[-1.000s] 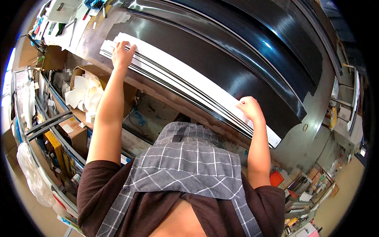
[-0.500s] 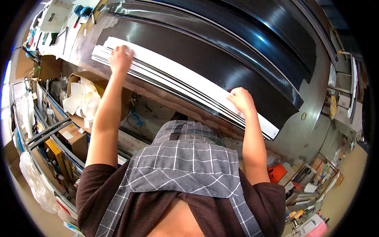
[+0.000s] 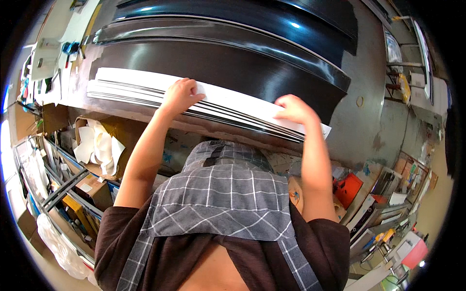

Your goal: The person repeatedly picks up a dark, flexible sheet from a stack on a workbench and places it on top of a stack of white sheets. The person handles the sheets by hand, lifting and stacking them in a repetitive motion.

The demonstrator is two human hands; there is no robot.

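A fanned stack of long white strips with black edges [image 3: 233,103] lies along the near side of the worktable, on a glossy black sheet [image 3: 160,56]. Near the middle of the stack, my left hand [image 3: 182,97] rests on the top strip, its fingers bent and its thumb apart. Its fingertips are partly hidden. Toward the right end is my right hand [image 3: 295,110], slightly blurred, with index finger and thumb apart over the top strip's far edge. I see nothing held in it.
More glossy black sheets [image 3: 233,30] lie farther back on the grey worktable [image 3: 361,123]. A cardboard box with white scraps [image 3: 99,148] stands below the table's left part. Racks with boxes [image 3: 90,186] fill the left; an orange-red bin [image 3: 348,190] is at the lower right.
My left hand has slid right along the strips, from near their left end toward the middle. My right hand has loosened from a pinch and shifted slightly toward the right end. The view has turned.
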